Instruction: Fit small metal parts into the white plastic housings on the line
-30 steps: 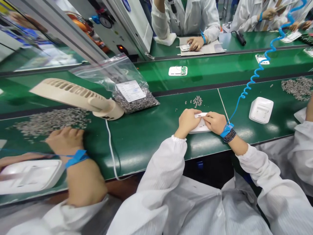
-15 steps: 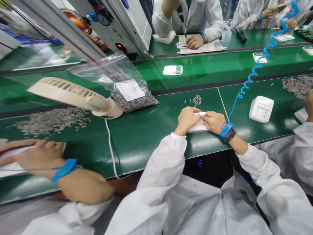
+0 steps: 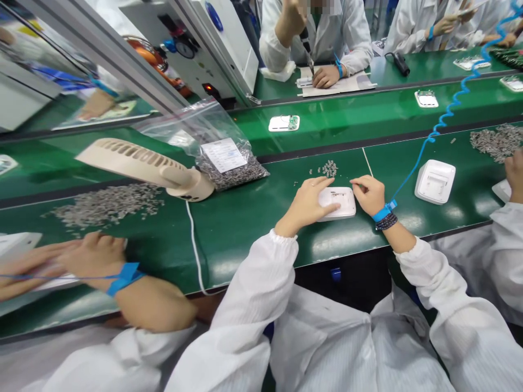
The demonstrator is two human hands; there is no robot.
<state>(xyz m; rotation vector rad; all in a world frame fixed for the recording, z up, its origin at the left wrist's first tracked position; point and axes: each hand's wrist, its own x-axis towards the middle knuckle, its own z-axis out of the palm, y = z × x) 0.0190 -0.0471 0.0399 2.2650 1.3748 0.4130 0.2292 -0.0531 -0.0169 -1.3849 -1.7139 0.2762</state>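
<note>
A small white plastic casing [image 3: 344, 202] lies flat on the green bench mat [image 3: 253, 218] in front of me. My left hand [image 3: 307, 204] rests on its left end, thumb on top and index finger stretched along the far edge, holding it down. My right hand [image 3: 370, 195] is at the casing's far right corner, with fingertips pinched together; what they pinch is too small to make out. A blue wrist strap [image 3: 383, 211] sits on my right wrist, and a coiled blue cord [image 3: 449, 109] runs up from it.
A small heap of metal parts [image 3: 330, 167] lies just beyond the casing. A bag of parts [image 3: 232, 163] and a beige fan [image 3: 139, 163] stand to the left. Another white casing [image 3: 435, 181] sits to the right. A co-worker's hands [image 3: 93, 256] work at left; others sit across the belt [image 3: 359, 111].
My hands have opened off the casing's middle: the left slid to its left end, the right drew back to the right corner in a pinch. The co-worker's hand at left moved toward the near edge.
</note>
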